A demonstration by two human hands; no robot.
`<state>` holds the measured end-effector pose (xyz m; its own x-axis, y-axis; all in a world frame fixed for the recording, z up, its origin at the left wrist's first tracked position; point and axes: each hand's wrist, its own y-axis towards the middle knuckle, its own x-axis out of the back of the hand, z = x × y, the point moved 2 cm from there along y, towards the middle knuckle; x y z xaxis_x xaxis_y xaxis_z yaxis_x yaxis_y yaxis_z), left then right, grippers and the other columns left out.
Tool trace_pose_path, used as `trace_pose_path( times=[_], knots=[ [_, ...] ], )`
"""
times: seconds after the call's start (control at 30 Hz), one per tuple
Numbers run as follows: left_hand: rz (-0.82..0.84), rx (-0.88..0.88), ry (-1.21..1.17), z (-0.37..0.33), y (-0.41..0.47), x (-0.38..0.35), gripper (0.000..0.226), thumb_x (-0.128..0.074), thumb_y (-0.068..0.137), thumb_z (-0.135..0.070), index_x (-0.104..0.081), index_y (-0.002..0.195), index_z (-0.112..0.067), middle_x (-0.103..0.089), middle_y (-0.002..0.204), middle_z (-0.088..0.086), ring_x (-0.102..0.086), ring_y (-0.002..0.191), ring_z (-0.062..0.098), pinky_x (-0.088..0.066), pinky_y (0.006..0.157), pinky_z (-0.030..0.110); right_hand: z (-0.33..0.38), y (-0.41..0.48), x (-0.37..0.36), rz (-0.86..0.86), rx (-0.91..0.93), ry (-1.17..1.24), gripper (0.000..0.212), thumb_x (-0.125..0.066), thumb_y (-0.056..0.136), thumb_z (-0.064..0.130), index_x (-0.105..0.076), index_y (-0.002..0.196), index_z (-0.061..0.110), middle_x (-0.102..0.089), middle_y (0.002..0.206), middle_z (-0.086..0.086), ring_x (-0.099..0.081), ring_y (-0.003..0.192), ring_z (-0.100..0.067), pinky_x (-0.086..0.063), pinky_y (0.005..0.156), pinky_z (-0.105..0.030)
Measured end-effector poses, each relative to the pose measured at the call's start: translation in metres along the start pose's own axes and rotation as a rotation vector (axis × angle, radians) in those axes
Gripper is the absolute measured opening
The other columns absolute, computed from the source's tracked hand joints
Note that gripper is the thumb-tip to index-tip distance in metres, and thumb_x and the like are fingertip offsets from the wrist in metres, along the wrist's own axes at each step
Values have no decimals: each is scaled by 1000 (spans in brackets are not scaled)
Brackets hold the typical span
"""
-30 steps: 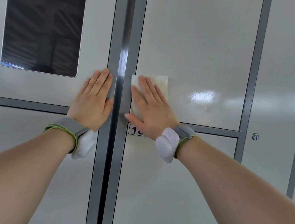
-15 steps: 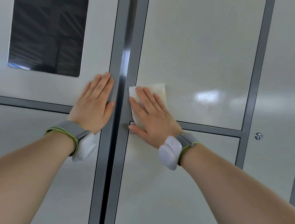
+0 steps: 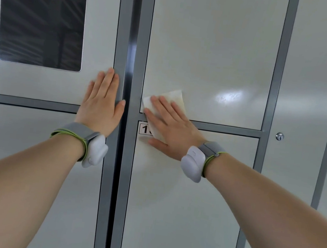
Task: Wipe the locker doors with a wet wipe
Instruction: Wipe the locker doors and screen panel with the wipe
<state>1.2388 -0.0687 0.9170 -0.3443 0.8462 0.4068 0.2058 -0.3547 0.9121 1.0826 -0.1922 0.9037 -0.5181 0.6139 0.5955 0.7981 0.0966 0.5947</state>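
Pale grey locker doors fill the view, split by darker grey frame bars. My right hand (image 3: 168, 128) lies flat with straight fingers on a white wet wipe (image 3: 175, 98), pressing it against the lower left corner of the upper middle door (image 3: 211, 46) and across the horizontal bar. The wipe half covers a number label (image 3: 144, 129) on the lower middle door (image 3: 177, 210). My left hand (image 3: 101, 104) rests flat on the left door (image 3: 100, 31), fingers straight, thumb reaching the vertical frame.
A dark glass panel (image 3: 41, 12) sits in the upper left door. A small round keyhole (image 3: 279, 136) is on the frame bar to the right. More locker doors continue to the right. Both wrists carry grey bands with white devices.
My right hand and the wipe slid a little down the middle door toward the horizontal bar. The number label, covered half a second ago, shows again. My left hand stayed pressed in place.
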Motion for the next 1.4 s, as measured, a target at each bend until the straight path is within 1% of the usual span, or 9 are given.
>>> trace_pose_path(
  times=[0.1, 0.27, 0.53, 0.63, 0.73, 0.87, 1.07, 1.2, 1.4],
  knots=[
    [7, 23, -5, -5, 1, 2, 60, -39, 99, -24, -13, 149, -2, -3, 159, 8, 1, 146, 27, 1, 117, 37, -7, -6, 4, 28, 20, -37, 76, -10, 89, 60, -15, 152, 17, 1, 159, -8, 5, 147, -24, 12, 116, -31],
    [-16, 82, -22, -13, 0, 1, 60, -39, 99, -27, -17, 149, -2, -5, 159, 9, -1, 146, 28, 0, 117, 41, -28, 4, 20, -59, -183, 20, 66, -31, 99, 48, -7, 152, 16, 11, 159, -6, 14, 146, -22, 12, 117, -33],
    [-24, 15, -12, -25, -10, -8, 65, -31, 93, -35, -22, 147, 0, -12, 158, 12, -6, 145, 31, -2, 116, 45, -22, -35, -9, -2, -31, -19, 75, -18, 89, 58, -27, 149, 13, -14, 157, -13, -10, 146, -29, -3, 118, -40],
    [-43, -15, -22, -33, -2, -7, 67, -29, 90, -35, -24, 146, 1, -14, 157, 13, -9, 145, 31, -4, 116, 46, -43, -29, 9, -44, -176, -10, 71, -19, 93, 56, -17, 151, 15, -3, 159, -10, 1, 147, -26, 3, 119, -37],
    [-59, -53, -73, -46, 3, -9, 65, -30, 90, -32, -24, 146, 1, -14, 157, 14, -9, 145, 32, -4, 116, 43, -59, -24, 18, -71, -297, 1, 70, -20, 95, 55, -10, 152, 16, 6, 159, -9, 9, 147, -24, 6, 119, -36],
    [-74, -79, -95, -55, 0, -18, 65, -33, 91, -30, -23, 146, 2, -15, 156, 15, -9, 145, 32, -5, 117, 39, -45, -44, 4, -11, -202, -2, 86, -3, 80, 63, -8, 152, 15, 7, 159, -11, 11, 146, -25, 9, 118, -37],
    [-141, -68, -107, -73, 4, -23, 63, -36, 92, -26, -23, 145, 5, -15, 155, 19, -10, 144, 34, -4, 118, 39, -62, -67, -4, -11, -144, -61, 74, -17, 88, 55, -21, 150, 14, -8, 158, -12, -5, 146, -28, -1, 119, -38],
    [-165, -55, -151, -90, 8, -29, 65, -33, 91, -27, -20, 146, 4, -12, 156, 17, -7, 145, 32, -2, 119, 38, -80, -59, 7, -68, -317, -23, 80, -8, 85, 58, -12, 152, 15, 1, 159, -11, 4, 147, -26, 5, 119, -36],
    [-199, -22, -164, -93, 1, -45, 67, -34, 90, -26, -15, 148, 3, -9, 157, 16, -3, 145, 30, 13, 114, 24, -67, -87, -16, -53, -231, 6, 77, -20, 89, 58, -20, 150, 11, -6, 158, -15, 0, 146, -28, 3, 118, -40]
  ],
)
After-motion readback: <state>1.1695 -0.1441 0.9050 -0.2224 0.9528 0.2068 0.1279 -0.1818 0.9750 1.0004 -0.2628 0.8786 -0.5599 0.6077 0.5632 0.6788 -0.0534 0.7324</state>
